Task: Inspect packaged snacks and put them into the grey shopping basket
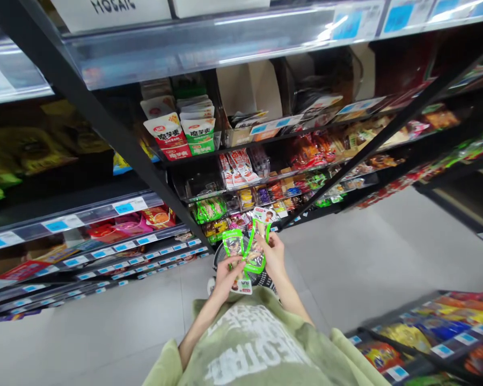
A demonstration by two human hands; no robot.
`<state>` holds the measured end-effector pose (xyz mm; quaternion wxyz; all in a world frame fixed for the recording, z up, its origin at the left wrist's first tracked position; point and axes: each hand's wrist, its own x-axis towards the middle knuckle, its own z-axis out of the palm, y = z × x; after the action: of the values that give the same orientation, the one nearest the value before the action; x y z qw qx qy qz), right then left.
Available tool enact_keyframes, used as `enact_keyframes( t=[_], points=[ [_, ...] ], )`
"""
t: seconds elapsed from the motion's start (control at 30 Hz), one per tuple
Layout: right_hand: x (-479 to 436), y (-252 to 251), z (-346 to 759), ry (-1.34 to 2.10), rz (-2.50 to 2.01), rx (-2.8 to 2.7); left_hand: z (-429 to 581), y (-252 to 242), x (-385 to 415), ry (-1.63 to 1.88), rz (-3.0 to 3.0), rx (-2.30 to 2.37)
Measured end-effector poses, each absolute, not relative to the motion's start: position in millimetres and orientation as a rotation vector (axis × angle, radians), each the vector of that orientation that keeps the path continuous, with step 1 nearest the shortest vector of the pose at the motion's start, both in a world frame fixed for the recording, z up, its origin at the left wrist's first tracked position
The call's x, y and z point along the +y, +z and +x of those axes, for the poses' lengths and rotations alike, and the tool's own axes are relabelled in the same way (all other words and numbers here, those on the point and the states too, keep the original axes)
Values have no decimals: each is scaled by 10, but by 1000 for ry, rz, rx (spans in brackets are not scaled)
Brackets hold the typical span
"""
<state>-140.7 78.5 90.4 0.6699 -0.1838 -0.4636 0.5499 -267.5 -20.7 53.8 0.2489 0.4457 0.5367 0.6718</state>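
Two green-edged, partly clear snack packets are in front of my body. My left hand [229, 274] is closed on the left snack packet [234, 244], whose printed white end points down toward my shirt. Around the edge of the right snack packet [258, 241] my right hand [272, 253] is closed, with that packet's white printed end pointing up. The two packets meet near my left fingertips. Beneath them shows part of a dark basket [265, 280] with a slotted side; its inside is mostly hidden.
Ahead stand shelves with red pouches [167, 134], green pouches [199, 131] and green-edged packets [210, 210] low down. A clear shelf edge [225, 45] crosses above. Dark slanting posts [104, 128] divide the racks. Another snack rack [438, 327] stands at lower right, beside grey floor [366, 257].
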Motion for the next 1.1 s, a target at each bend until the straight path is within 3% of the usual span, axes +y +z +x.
enact_keyframes(
  t=[1.1],
  points=[
    [600, 962, -1397, 1352, -337, -1145, -2570, 491, -237, 1729, 1203, 1449]
  ],
)
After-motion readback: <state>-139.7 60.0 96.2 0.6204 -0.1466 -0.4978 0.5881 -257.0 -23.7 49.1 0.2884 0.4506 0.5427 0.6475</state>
